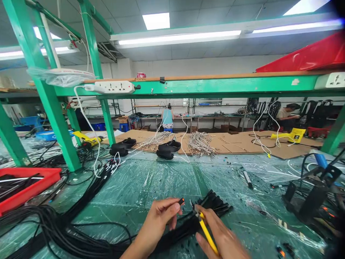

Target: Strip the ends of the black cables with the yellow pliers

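Note:
Between the thumb and fingers of my left hand [161, 220] is a black cable end [182, 201] with an orange tip. My right hand [219, 230] grips yellow-handled pliers or cutters [207, 233], whose jaws point up and left, a short gap from the cable end. Whether the jaws are parted is too small to tell. Beneath both hands lies a bundle of black cables [215, 203], its ends fanned out to the right. More black cables [81, 237] run across the table at the left.
A red tray [51, 176] stands at the left. Black shoe-like objects [172, 145] and bundled pale cords [201, 142] lie near cardboard [231, 144]. A green frame beam [215, 86] crosses above. A black fixture [299, 198] stands at right. Two people sit in the background.

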A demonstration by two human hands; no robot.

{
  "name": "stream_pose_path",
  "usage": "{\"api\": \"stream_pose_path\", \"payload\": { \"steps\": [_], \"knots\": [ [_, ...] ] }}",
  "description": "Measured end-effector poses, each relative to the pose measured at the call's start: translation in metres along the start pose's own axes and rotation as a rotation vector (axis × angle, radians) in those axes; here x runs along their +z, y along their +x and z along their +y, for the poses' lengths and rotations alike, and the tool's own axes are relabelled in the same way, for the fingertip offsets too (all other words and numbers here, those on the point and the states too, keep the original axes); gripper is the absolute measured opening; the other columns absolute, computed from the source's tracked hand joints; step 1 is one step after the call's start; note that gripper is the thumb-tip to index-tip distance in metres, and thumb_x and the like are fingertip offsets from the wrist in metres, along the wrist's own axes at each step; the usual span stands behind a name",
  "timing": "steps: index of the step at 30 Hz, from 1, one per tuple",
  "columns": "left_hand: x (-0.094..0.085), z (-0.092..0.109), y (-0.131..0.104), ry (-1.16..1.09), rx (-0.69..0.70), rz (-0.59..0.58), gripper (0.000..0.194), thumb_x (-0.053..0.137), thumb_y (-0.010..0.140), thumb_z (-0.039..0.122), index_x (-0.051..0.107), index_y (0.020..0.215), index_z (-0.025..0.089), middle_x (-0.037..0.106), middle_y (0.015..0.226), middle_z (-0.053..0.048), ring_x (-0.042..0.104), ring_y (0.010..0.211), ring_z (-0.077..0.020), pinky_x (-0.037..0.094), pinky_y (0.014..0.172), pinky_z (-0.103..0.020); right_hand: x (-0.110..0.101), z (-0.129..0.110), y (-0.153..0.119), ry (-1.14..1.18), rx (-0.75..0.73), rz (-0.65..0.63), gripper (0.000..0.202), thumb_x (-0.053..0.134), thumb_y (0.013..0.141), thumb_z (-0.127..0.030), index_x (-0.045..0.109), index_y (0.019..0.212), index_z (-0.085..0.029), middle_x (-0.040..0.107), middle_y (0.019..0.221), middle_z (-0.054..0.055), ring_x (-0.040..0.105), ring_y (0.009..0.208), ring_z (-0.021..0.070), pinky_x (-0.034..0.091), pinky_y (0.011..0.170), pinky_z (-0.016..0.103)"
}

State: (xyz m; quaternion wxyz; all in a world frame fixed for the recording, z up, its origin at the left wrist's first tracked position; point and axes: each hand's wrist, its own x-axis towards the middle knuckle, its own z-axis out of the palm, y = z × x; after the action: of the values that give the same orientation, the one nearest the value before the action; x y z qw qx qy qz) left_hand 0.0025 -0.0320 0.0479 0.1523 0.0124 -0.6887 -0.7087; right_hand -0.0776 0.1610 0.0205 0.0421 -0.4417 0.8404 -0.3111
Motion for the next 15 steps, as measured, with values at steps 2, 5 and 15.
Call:
{"api": "stream_pose_path", "payload": {
  "steps": [2,5,15],
  "knots": [
    [0.001,0.002,-0.002,0.066,0.055,0.006,0.029,0.062,0.084,0.041,0.074,0.076,0.016,0.060,0.077,-0.004,0.052,0.064,-0.0133,0.040,0.061,-0.024,0.005,0.002,0.001,0.028,0.002,-0.018,0.058,0.045,0.087,-0.043,0.040,0.140,-0.019,0.047,0.137,0.013,0.045,0.126,0.0237,0.039,0.104,0.038],
    [0.002,0.003,-0.005,0.261,0.156,0.055,0.020,0.062,0.085,0.035,0.077,0.085,0.021,0.060,0.092,-0.006,0.054,0.087,-0.0197,0.041,0.078,-0.028,0.010,0.004,0.000,0.057,-0.017,0.025,0.056,0.047,0.087,-0.040,0.040,0.140,-0.023,0.050,0.135,0.011,0.048,0.124,0.0232,0.041,0.102,0.037],
    [0.020,-0.011,-0.008,-0.231,-0.061,0.030,0.042,0.068,0.076,0.050,0.072,0.100,0.015,0.061,0.076,-0.006,0.050,0.044,-0.0085,0.041,0.038,-0.021,0.031,0.003,0.001,0.314,-0.019,0.074,0.048,0.043,0.087,-0.040,0.043,0.132,-0.022,0.062,0.109,0.009,0.062,0.099,0.0208,0.048,0.088,0.030]
  ]
}}
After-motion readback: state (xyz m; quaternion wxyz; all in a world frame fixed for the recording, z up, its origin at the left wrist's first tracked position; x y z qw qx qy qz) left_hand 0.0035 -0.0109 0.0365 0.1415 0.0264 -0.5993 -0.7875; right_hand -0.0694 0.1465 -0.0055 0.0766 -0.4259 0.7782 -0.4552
